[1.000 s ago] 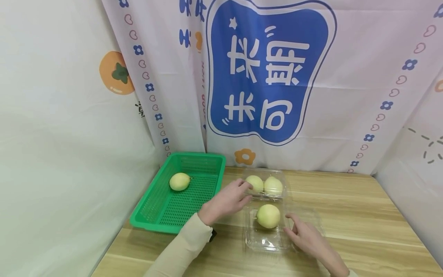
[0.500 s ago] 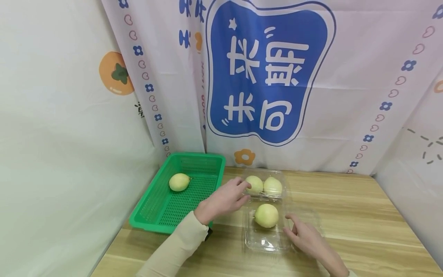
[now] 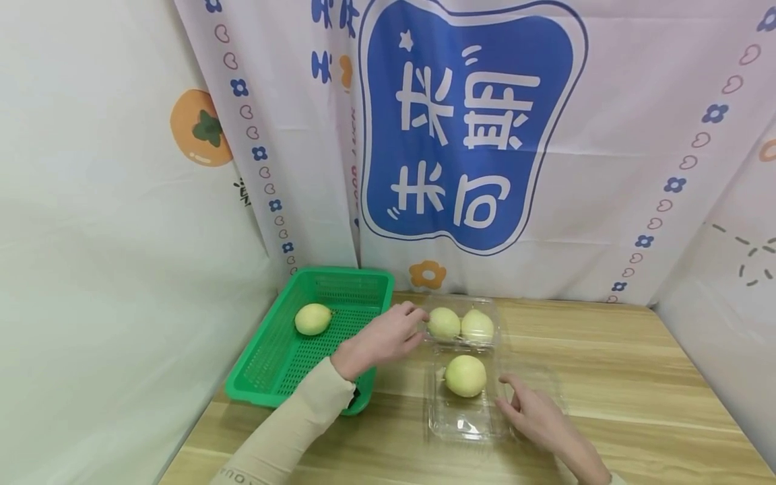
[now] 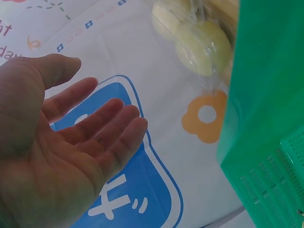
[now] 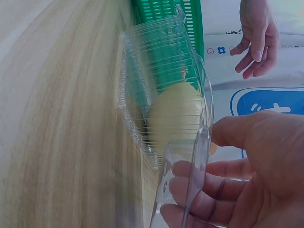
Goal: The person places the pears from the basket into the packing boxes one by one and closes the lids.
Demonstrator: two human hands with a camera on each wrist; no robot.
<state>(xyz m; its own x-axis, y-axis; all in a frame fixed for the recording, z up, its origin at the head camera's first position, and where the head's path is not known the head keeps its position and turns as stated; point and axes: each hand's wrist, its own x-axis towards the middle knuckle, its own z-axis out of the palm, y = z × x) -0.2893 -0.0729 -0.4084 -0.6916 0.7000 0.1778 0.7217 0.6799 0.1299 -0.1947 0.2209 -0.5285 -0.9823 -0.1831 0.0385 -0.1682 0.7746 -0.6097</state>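
My left hand point(image 3: 388, 335) hangs over the right side of the green basket point(image 3: 345, 271), fingers loosely bent and apart; the left wrist view shows the palm with nothing in it. A pale yellow-green pear point(image 3: 465, 376) sits inside an uncovered clear plastic container point(image 3: 467, 429), toward its far end. At that container's right side is my right hand point(image 3: 536, 414). In the right wrist view, its thumb lies at the rim and its curled fingers point(image 5: 180, 185) show through the transparent lid point(image 5: 166, 204). One more pear point(image 3: 312, 319) lies in the basket.
Behind the uncovered container stands a covered clear container point(image 3: 490, 304) holding two pears point(image 3: 444, 324). All of it rests on a wooden table point(image 3: 642, 384). A printed cloth point(image 3: 606, 202) hangs along the back edge, and a white sheet point(image 3: 121, 269) along the left.
My left hand has drawn back to the left, away from the containers and toward the basket. The right hand has stayed in place, and the pear has shifted very slightly left.
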